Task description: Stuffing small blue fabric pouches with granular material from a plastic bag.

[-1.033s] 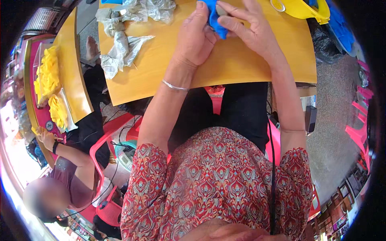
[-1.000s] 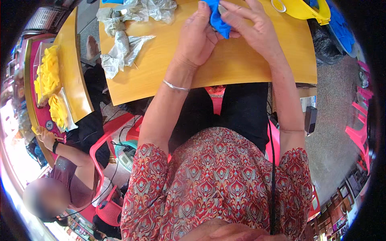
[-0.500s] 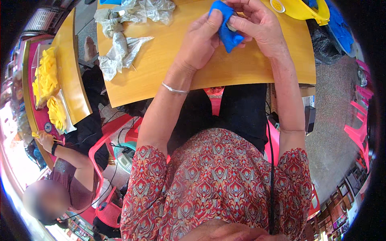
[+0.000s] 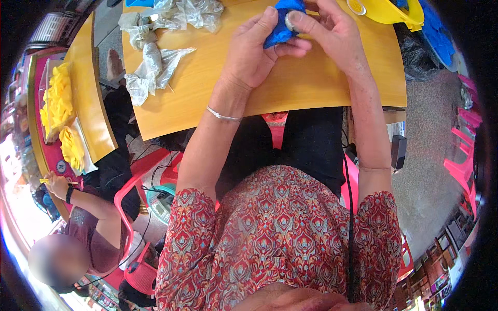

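Over the far part of the yellow table, my left hand supports a blue piece of cloth, its fingers curled beneath and its thumb along the near side. My right hand grips the cloth from the other side. Its thumb presses a small pale grey lump against the blue; what the lump is I cannot make out. The right fingertips are partly hidden behind the cloth at the top edge.
Crumpled clear plastic bags lie on the table at left. A yellow basin stands far right, near blue material and a black bag. At left, another person's hand works beside yellow pieces.
The blue cloth has been turned and bunched, and its hanging lower point has folded up. My left thumb has shifted off the cloth's face, and the pale lump shows more under my right thumb.
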Tool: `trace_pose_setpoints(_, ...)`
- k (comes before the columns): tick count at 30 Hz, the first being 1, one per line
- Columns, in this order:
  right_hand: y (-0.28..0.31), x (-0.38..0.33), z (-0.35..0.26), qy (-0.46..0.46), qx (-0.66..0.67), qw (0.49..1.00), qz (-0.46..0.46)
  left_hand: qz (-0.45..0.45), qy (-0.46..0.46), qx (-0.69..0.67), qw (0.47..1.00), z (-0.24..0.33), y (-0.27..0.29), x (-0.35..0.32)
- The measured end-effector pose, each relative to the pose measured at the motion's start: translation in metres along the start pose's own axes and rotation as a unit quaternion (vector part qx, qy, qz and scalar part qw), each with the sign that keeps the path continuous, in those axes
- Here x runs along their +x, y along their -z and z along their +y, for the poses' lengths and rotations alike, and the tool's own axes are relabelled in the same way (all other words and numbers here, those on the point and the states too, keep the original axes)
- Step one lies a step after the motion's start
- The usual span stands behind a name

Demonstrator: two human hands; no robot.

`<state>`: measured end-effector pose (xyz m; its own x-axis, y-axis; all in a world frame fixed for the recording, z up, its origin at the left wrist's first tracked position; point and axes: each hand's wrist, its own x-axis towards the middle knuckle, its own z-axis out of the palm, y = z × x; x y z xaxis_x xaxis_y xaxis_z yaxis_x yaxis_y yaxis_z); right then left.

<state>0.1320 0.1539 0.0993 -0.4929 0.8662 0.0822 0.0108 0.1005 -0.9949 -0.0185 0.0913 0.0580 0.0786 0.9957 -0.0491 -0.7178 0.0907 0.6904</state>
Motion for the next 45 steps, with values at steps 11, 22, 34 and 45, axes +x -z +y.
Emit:
trace_pose_setpoints(11, 0.0, 0.0, 0.005, 0.079, -0.045, 0.996, -0.024, 0.107, -0.183, 0.285, 0.935, -0.02, -0.016, -0.002)
trace_pose_setpoints(22, 0.002, 0.002, 0.014, 0.012, 0.018, 0.999, 0.041, 0.132, -0.374, 0.694, 0.6, 0.011, -0.033, -0.019)
trace_pose_setpoints(34, -0.007, -0.01, -0.015, 0.149, -0.221, 0.963, -0.049, 0.069, -0.467, 0.369, 0.801, 0.001, -0.017, -0.006)
trace_pose_setpoints(45, -0.007, -0.01, -0.011, 0.23, -0.253, 0.938, -0.063, 0.125, -0.294, 0.163, 0.934, 0.004, -0.014, -0.014)
